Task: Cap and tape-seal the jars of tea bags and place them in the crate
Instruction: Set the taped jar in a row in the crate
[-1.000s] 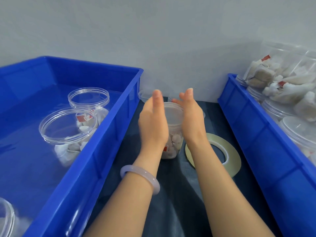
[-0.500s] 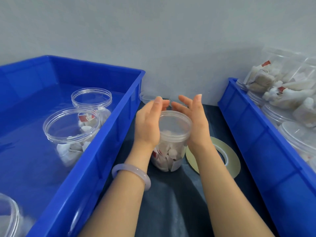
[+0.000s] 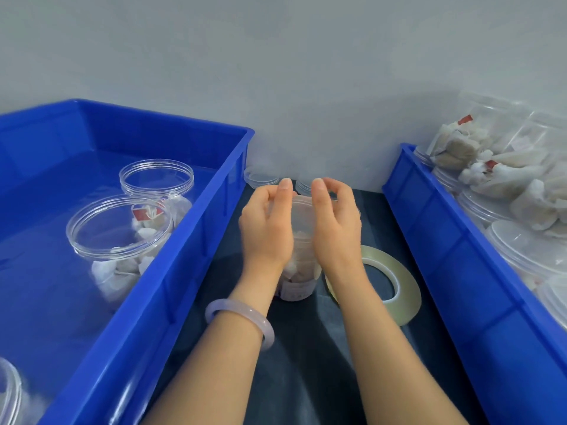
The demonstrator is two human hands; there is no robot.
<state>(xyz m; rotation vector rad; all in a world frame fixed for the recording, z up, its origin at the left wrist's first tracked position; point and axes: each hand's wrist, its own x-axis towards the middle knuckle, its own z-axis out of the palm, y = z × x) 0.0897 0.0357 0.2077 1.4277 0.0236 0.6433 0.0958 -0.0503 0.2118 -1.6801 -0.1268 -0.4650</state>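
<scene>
Crates: two, both blue. The left crate (image 3: 196, 240) stands left of the centre jar (image 3: 302, 271) and the right crate (image 3: 460, 271) stands right of it.

Jars left of the centre jar: three, namely the far jar (image 3: 156, 179), the near jar (image 3: 118, 228) and the cut-off jar (image 3: 9, 391).

Stacked jars (image 3: 521, 250) to its right: count indeterminable.

Loose lids behind it: two (image 3: 260, 179) (image 3: 303, 187).

Tape roll (image 3: 409, 289): one.

Hands: two.

Bracelet (image 3: 245, 309): one.

My pale bracelet (image 3: 236, 307) over dark, wrinkled cloth (image 3: 306, 348); grey wall (image 3: 276, 72) behind, meeting cloth at back.
</scene>
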